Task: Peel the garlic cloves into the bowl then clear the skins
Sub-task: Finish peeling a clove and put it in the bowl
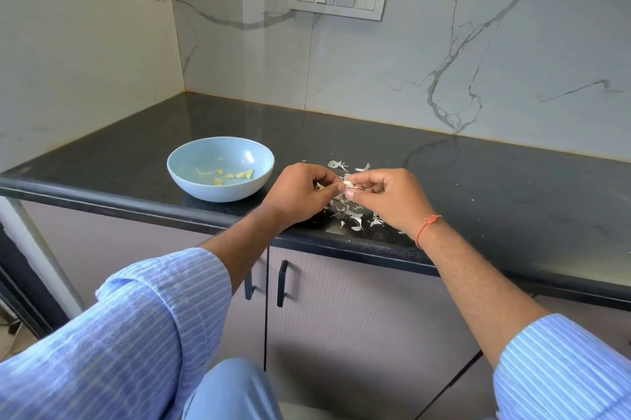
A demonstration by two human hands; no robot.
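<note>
1. Pinching one garlic clove [349, 184] between them, the left hand [300, 192] and right hand [389, 197] meet above the black counter [495, 180].
2. Peeled cloves [235, 175] lie in the blue bowl [191, 177], left of the hands.
3. Loose skins [351, 214] litter the counter's near edge beneath the hands.

Your left hand [300, 192]: fingers curled, thumb and fingertips pinching, knuckles up. Your right hand [386, 197]: likewise curled, pinching against the left. Both forearms bare, striped sleeves rolled back, converging forward.
</note>
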